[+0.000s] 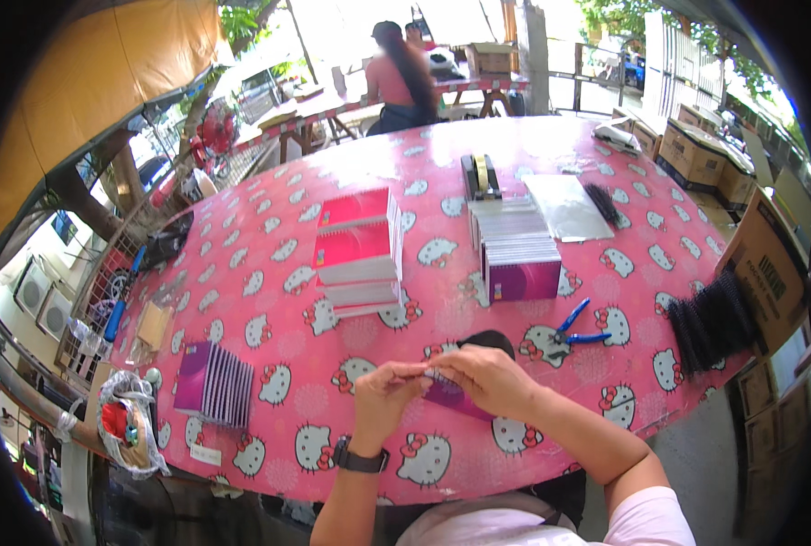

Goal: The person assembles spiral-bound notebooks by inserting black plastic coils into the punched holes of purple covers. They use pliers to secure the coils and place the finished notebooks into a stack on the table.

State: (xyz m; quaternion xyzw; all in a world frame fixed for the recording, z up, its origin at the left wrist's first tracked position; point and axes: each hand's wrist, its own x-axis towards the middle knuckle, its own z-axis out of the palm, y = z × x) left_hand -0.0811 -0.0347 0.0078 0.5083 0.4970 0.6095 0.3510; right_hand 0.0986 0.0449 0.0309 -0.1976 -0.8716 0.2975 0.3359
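In front of me a small purple notebook (455, 398) lies tilted under my hands, partly hidden by them. My left hand (391, 389), with a dark watch at the wrist, is closed, its fingertips pinched at the notebook's upper left corner. My right hand (485, 375) reaches over the cover, thumb and fingers pinched at that same corner, touching the left fingertips. Any small piece between the fingertips is hidden. Just behind the right hand sits a black rounded object (487, 341). Blue-handled pliers (576, 332) lie with handles spread to the right.
Purple spiral notebooks (212, 384) stand stacked at left; red ones (360, 246) and more purple ones (522, 264) stand farther back. Beyond are a tape dispenser (481, 176) and clear plastic sheets (569, 207). Black binding coils (710, 328) and cardboard boxes (692, 153) are at right. Another person (401, 77) sits beyond.
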